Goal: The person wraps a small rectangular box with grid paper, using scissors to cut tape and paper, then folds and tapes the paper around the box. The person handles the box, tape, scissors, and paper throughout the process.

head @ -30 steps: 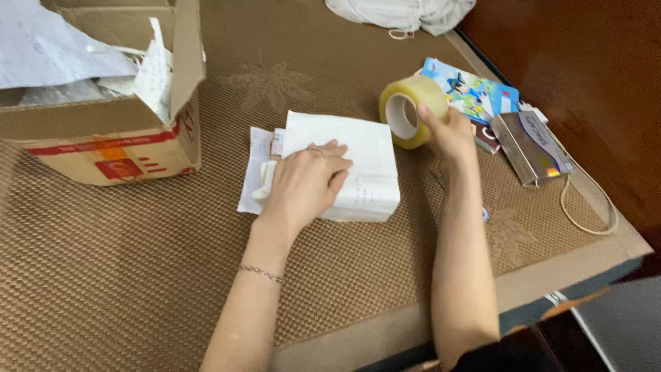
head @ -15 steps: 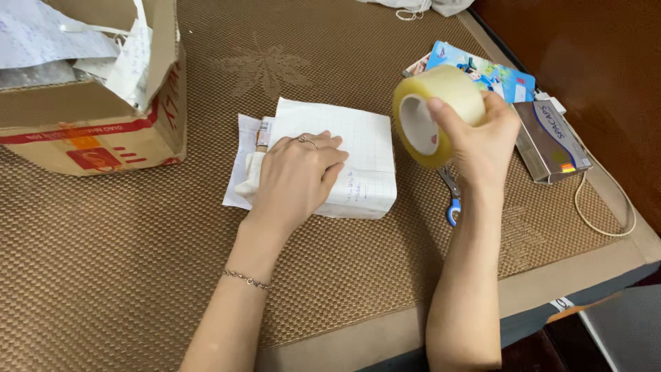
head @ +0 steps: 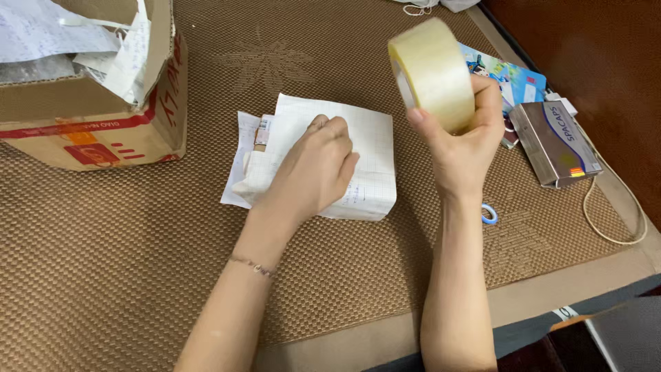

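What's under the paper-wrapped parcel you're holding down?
A white paper sheet sticks out from beneath the parcel at its left edge, on the woven mat. The left hand and parcel hide the rest.

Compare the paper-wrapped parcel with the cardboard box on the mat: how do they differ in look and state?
The paper-wrapped parcel is white gridded paper; the cardboard box is brown with red markings. The parcel is folded closed and lies flat under the left hand; the box stands open, with loose papers sticking out, untouched. The parcel is lower and smaller than the box. Both rest on the woven mat. The right hand holds a tape roll above.
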